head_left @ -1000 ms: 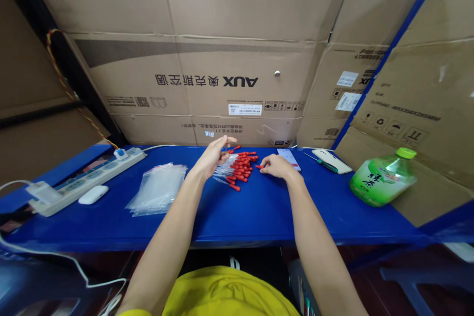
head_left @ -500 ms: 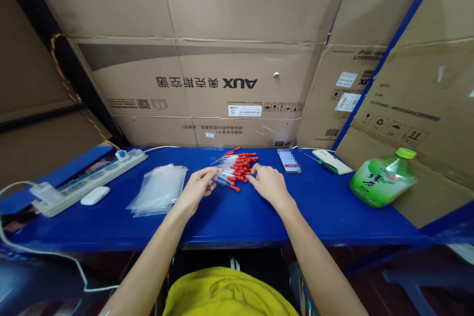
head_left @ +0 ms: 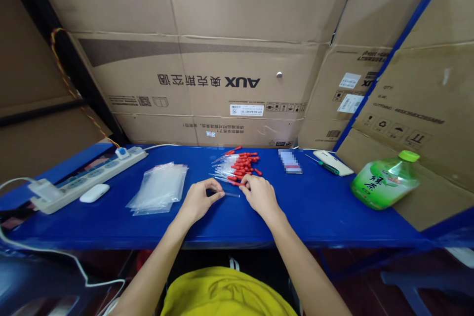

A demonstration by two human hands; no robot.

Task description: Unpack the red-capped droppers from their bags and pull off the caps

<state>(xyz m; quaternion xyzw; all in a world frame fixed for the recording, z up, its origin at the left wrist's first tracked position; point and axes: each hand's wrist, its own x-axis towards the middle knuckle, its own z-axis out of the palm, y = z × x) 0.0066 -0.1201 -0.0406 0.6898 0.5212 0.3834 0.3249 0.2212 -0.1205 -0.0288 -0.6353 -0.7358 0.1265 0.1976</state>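
Observation:
A heap of clear droppers with red bulbs (head_left: 240, 166) lies on the blue bench (head_left: 318, 207). Just in front of the heap, both hands meet over one dropper (head_left: 232, 194). My left hand (head_left: 200, 199) pinches its clear tip end. My right hand (head_left: 259, 194) is closed on its red bulb end. The dropper lies level between them, close above the bench.
A stack of clear plastic bags (head_left: 159, 187) lies left of my hands. Further left are a power strip (head_left: 85, 177) and a white case (head_left: 94, 192). To the right lie a phone (head_left: 290, 161), a screwdriver (head_left: 323, 166) and a green bottle (head_left: 385, 180). Cardboard boxes (head_left: 207, 79) wall the back.
Both hands drew back from the heap toward me. My left hand came down from above the heap. The two hands now hold one dropper between them.

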